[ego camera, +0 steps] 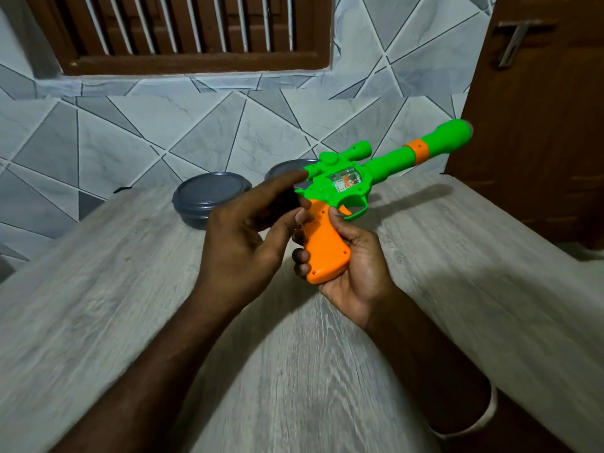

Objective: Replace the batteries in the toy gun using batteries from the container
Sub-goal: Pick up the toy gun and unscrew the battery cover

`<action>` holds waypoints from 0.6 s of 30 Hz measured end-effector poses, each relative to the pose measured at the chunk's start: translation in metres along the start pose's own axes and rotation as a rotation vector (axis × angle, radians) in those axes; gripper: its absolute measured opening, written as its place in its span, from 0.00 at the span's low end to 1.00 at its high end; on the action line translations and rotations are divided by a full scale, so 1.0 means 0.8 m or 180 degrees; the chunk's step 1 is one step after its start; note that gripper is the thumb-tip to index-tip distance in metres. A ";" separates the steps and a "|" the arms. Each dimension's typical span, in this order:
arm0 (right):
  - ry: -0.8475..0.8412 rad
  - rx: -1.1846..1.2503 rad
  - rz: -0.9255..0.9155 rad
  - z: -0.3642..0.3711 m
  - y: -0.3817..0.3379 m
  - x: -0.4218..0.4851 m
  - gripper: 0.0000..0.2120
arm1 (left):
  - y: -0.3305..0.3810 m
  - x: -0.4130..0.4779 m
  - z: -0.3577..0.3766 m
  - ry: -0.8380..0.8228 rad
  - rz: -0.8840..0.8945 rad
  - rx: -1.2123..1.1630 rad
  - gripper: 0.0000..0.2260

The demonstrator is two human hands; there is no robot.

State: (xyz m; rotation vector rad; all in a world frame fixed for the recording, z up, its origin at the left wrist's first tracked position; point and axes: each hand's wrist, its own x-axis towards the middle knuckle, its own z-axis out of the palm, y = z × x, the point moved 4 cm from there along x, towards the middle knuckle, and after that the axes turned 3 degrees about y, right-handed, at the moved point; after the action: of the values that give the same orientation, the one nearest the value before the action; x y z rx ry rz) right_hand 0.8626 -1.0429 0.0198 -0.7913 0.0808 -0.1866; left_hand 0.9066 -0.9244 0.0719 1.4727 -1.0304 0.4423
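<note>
You are holding the gun (340, 183) clear of the desk (98, 289) in your right hand (354, 269). Its fingers are wrapping round the orange grip (325, 246) from beneath, so the barrel is pointing up and away to the right and the grip's flat side is facing you. That is probably why you are holding it this way: the battery cover is most likely sitting in the grip (only small holes are showing, no clear seam).

Your left hand (248, 233) is hovering at the grip's back edge, fingers loosely spread. The thumb tip is touching the orange plastic and the index is reaching towards the green body. It is gripping nothing I can see, though the gap under the index is too dark to be sure.

The left container (209, 197) and right container (282, 168) are sitting lidded at the desk's far edge, the right one partly hidden behind the gun. No batteries are showing, so the swap is looking barely begun.
</note>
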 end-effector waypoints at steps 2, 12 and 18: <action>0.0028 0.0019 0.0007 -0.001 0.000 0.001 0.19 | -0.001 0.003 0.001 0.0082 -0.0033 0.0093 0.15; 0.0108 0.0067 0.0037 0.000 0.000 0.000 0.19 | -0.001 0.002 0.000 0.0001 0.0011 0.0000 0.16; 0.0105 0.0074 0.0058 0.000 0.002 0.002 0.18 | 0.000 0.006 -0.001 0.0166 0.0107 0.0282 0.14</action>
State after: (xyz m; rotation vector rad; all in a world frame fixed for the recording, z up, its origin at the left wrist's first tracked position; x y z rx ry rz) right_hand 0.8640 -1.0422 0.0184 -0.7643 0.1167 -0.1829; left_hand 0.9096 -0.9252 0.0760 1.5162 -1.0062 0.5538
